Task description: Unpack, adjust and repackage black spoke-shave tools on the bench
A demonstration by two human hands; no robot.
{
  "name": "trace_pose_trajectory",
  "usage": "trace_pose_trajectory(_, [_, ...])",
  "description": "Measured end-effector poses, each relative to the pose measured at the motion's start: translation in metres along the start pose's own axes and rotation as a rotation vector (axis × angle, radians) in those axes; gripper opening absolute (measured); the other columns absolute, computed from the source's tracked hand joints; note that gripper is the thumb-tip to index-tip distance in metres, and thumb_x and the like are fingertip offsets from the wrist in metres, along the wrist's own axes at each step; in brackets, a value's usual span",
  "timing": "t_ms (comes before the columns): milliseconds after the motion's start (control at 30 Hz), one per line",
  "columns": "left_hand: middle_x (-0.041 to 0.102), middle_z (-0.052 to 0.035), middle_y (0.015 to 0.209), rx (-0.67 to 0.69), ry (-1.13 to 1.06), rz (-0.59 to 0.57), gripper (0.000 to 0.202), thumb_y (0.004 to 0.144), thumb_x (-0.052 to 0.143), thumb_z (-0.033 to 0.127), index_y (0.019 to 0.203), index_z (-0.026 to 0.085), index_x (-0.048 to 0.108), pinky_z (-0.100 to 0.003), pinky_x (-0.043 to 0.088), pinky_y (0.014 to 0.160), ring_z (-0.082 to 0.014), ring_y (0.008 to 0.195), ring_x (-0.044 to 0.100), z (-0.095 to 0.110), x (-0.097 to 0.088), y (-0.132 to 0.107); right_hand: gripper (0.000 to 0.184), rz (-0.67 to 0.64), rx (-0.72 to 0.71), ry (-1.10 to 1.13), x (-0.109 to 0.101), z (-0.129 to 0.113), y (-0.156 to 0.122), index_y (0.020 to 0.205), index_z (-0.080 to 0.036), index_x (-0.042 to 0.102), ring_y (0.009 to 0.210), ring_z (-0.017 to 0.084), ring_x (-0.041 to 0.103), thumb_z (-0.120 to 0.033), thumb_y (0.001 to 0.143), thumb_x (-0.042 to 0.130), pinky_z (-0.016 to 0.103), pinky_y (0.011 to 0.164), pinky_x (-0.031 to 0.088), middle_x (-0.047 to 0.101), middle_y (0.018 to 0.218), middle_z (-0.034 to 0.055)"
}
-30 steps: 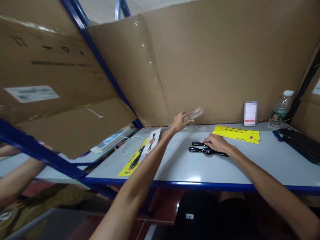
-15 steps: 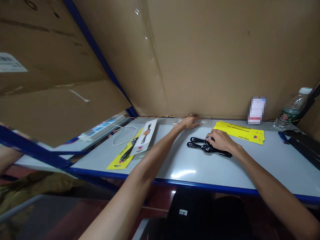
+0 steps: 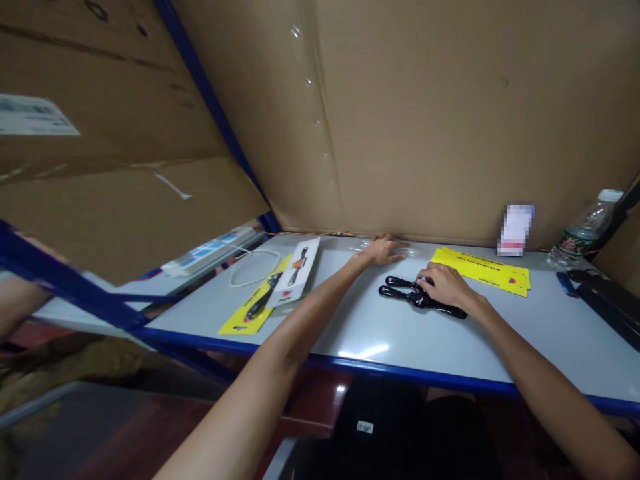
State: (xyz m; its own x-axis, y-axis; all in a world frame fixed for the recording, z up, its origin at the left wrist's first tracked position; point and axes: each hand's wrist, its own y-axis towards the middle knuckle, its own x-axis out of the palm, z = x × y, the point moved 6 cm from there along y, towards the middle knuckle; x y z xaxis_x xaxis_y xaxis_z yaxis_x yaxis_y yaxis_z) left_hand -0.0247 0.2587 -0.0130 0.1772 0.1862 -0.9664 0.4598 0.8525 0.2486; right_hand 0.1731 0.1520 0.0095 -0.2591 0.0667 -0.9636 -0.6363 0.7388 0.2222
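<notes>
My left hand [image 3: 383, 251] lies flat, fingers stretched out, on clear plastic packaging [image 3: 407, 252] at the back of the pale table [image 3: 350, 327], close to the cardboard wall. My right hand [image 3: 446, 285] rests curled over a small heap of black straps [image 3: 400, 292] in the middle of the table; I cannot see whether the fingers grip one. Yellow printed cards [image 3: 480, 267] lie stacked just behind the right hand.
At the left lie a yellow card with a black strap [image 3: 255, 307], a white packaged strap [image 3: 297, 270], a white cable [image 3: 253, 273] and a power strip [image 3: 205, 252]. A water bottle [image 3: 583, 230] and black items [image 3: 607, 300] stand at the right. Another person's arm [image 3: 17, 307] shows far left.
My left hand, which held a clear plastic piece up in the air, came down and now lies flat at the table's back edge. The right hand stayed on the black straps.
</notes>
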Motion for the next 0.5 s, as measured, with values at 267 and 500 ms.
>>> trace_pose_trajectory(267, [0.053, -0.0086, 0.155, -0.020, -0.023, -0.070, 0.067, 0.092, 0.059, 0.059, 0.151, 0.029, 0.052, -0.038, 0.041, 0.114, -0.0292, 0.139, 0.052, -0.023, -0.002, -0.002, 0.028, -0.016, 0.027, -0.001, 0.000, 0.000, -0.001, 0.107, -0.025, 0.079, 0.094, 0.021, 0.063, -0.032, 0.099, 0.053, 0.029, 0.076, 0.038, 0.071, 0.103, 0.0074])
trace_pose_trajectory(500, [0.052, -0.0120, 0.155, -0.077, -0.179, -0.036, 0.087, 0.077, 0.079, 0.041, 0.155, 0.026, 0.042, -0.038, 0.041, 0.115, -0.0295, 0.141, 0.051, -0.049, -0.010, -0.018, 0.029, -0.024, 0.029, -0.003, -0.003, -0.002, -0.002, 0.108, -0.026, 0.079, 0.098, 0.022, 0.064, -0.032, 0.100, 0.051, 0.029, 0.078, 0.040, 0.071, 0.106, 0.0081])
